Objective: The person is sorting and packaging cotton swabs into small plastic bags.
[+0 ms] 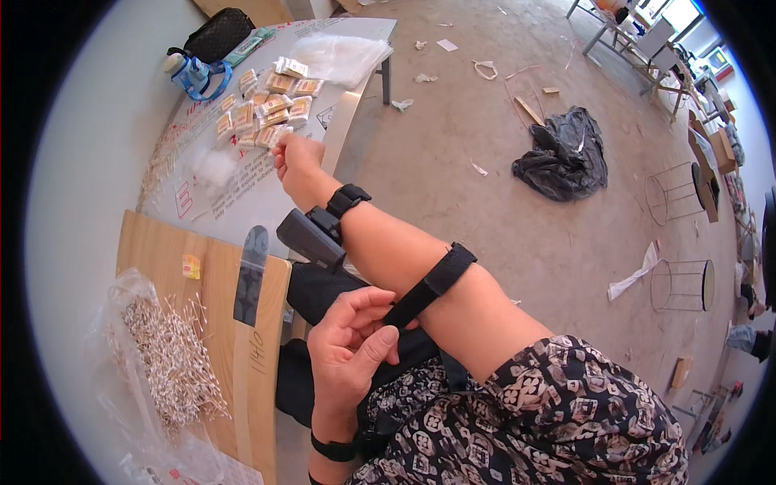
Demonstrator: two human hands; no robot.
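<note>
My right arm reaches across toward the table, a black strap (432,283) round its forearm and a dark device (311,238) banded at the wrist. My right hand (299,163) is closed at the near edge of a pile of small packs (267,109), white and yellow-brown; whether it holds anything is hidden. Below the forearm, my left hand (352,343) is closed, its fingers and thumb pinching the lower end of the black strap. On the wooden board (267,380) to the left, loose cotton swabs (174,364) lie heaped in a clear plastic bag (113,323).
A small yellow packet (191,267) lies on the board. Clear bags (339,58), a blue bottle (192,74) and a black pouch (220,34) are at the table's far end. A black plastic bag (562,158) and wire-frame stools (683,284) stand on the floor to the right.
</note>
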